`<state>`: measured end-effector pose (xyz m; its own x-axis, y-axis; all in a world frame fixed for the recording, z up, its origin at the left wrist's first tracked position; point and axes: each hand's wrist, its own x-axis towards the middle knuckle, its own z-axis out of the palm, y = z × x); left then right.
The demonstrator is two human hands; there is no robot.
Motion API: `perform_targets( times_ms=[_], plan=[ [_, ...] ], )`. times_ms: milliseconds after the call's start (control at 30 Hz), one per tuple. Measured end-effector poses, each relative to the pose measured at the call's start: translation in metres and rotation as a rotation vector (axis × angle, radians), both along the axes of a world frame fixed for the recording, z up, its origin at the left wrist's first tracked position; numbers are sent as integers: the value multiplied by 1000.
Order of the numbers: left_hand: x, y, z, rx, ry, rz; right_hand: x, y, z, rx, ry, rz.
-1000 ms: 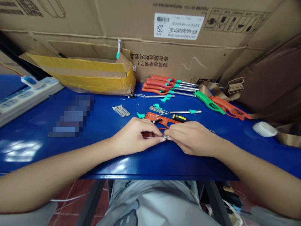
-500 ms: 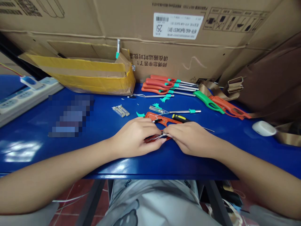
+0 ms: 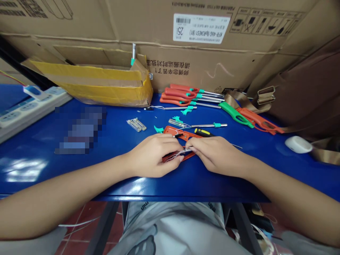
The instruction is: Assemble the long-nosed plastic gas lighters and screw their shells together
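Head view: the white label (image 3: 201, 29) on the carton reads 25, upside down. At the middle of the blue bench (image 3: 111, 159), the left hand (image 3: 151, 156) has its grip closed on an open orange lighter shell (image 3: 183, 135). Its thin white wire (image 3: 176, 154) is pinched tight in the right hand (image 3: 216, 154) grip.

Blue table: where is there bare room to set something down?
Bare: the stretch between the metal tubes, the blurred patch and the left hand; the front left corner below the power strip; the gap between the right hand and the white object. Crowded: from the hands, pinching a wire over the orange casing, back to the lighter pile.
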<state>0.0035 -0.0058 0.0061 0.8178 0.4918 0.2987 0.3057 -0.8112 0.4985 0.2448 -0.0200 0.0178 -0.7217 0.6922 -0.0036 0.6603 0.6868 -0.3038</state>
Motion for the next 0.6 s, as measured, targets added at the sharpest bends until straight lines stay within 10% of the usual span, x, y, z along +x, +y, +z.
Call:
perform_targets(
  times_ms=[600],
  plan=[
    [3,-2,0,-18,3,-23,3,1,-6,163,172,93]
  ],
)
